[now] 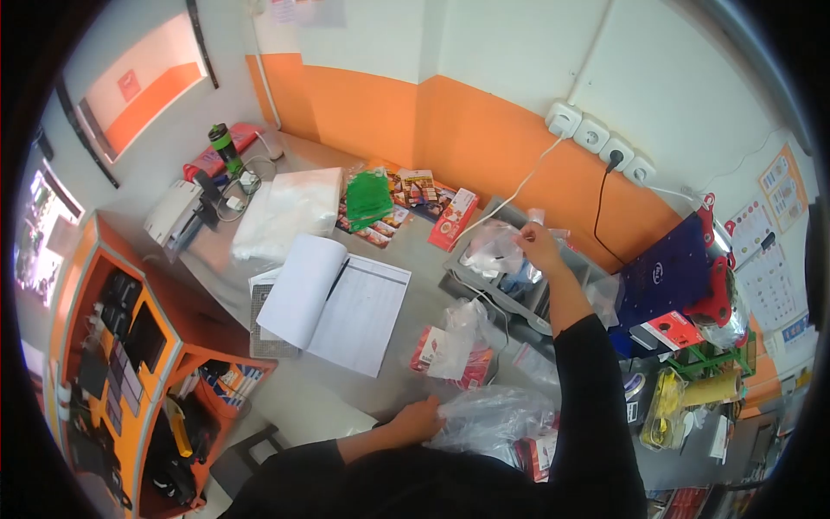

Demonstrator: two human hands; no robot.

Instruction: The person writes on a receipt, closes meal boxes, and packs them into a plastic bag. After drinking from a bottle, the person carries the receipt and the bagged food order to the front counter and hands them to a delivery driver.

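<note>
My left hand (pixel 419 421) is closed on the edge of a large clear plastic bag (pixel 493 419) at the front of the desk. Over a grey compartment tray (pixel 540 324), my right hand (pixel 540 248) has its fingers pinched together. They touch or nearly touch a crumpled clear plastic bag (pixel 491 249) lying in the tray; what is between the fingertips is too small to make out. Between my hands lies a red and white packet (pixel 445 353) with clear wrap about it. Another red and white packet (pixel 543 454) is partly covered by the large bag.
An open ledger (pixel 359 311) with a pen (pixel 337 278) lies left of centre. Behind it are a stack of plastic sheets (pixel 290 212) and green packets (pixel 369 199). White cables run from wall sockets (pixel 592 136) across the tray. A blue bag (pixel 661 272) stands right.
</note>
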